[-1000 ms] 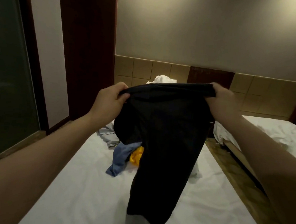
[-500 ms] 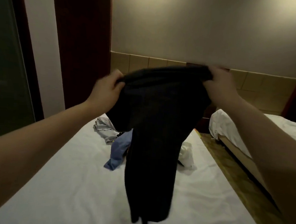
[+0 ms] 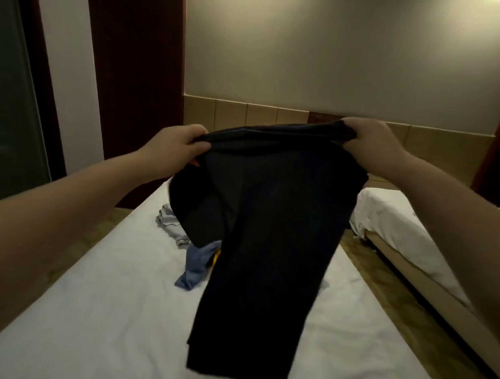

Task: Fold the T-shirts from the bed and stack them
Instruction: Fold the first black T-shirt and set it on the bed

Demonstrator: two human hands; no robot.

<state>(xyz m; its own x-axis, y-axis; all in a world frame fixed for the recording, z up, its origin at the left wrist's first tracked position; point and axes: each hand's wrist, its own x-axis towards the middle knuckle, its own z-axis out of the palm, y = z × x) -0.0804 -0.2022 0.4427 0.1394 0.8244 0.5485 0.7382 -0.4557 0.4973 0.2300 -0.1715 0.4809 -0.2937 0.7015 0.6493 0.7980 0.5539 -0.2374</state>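
Head: left hand [image 3: 175, 146], right hand [image 3: 371, 142] grip T-shirt [image 3: 268, 249].

Matt black cloth T-shirt [image 3: 268, 249] — smooth

I can read no text, label, brand or number anywhere on my feed. The side of the black T-shirt [image 3: 268, 249] that faces me is plain dark cloth. On the wall behind the bed, a small brown panel [image 3: 322, 118] carries a few faint marks, too dim and blurred for me to make out.
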